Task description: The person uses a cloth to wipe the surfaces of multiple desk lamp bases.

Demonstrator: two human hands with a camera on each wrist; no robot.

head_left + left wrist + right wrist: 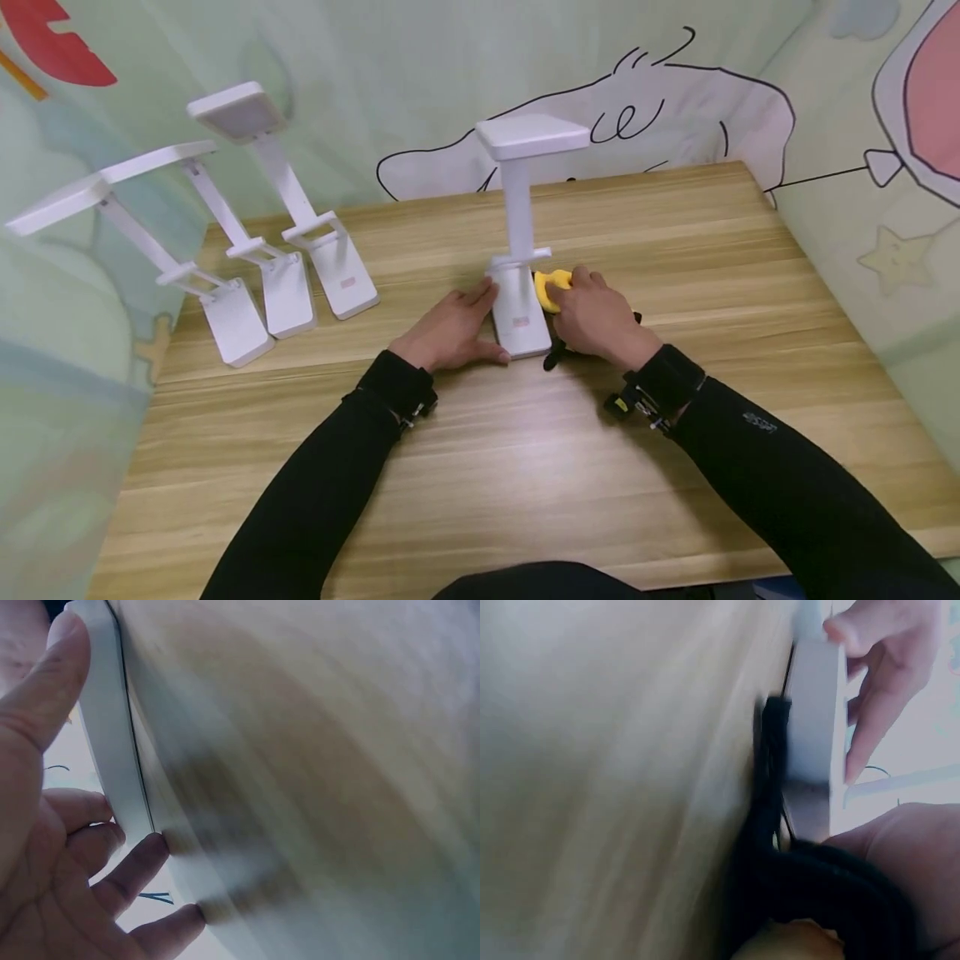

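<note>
A white folding desk lamp (519, 292) stands upright in the middle of the table, its flat head raised over its base. Against the left side of the base lies my left hand (456, 332), fingers extended and thumb at the front corner. The left wrist view shows those fingertips (154, 847) along the base's lower edge. My right hand (596, 318) grips a yellow-and-black tool (551, 290) close to the base's right side. Its curved black part (817, 877) appears in the right wrist view, and the palm hides much of the tool.
Three more white desk lamps stand in a group at the left: a near one (236, 321), a middle one (288, 296) and a far one (343, 275). The wooden table (675, 250) meets a cartoon-printed wall covering (420, 100) at the back.
</note>
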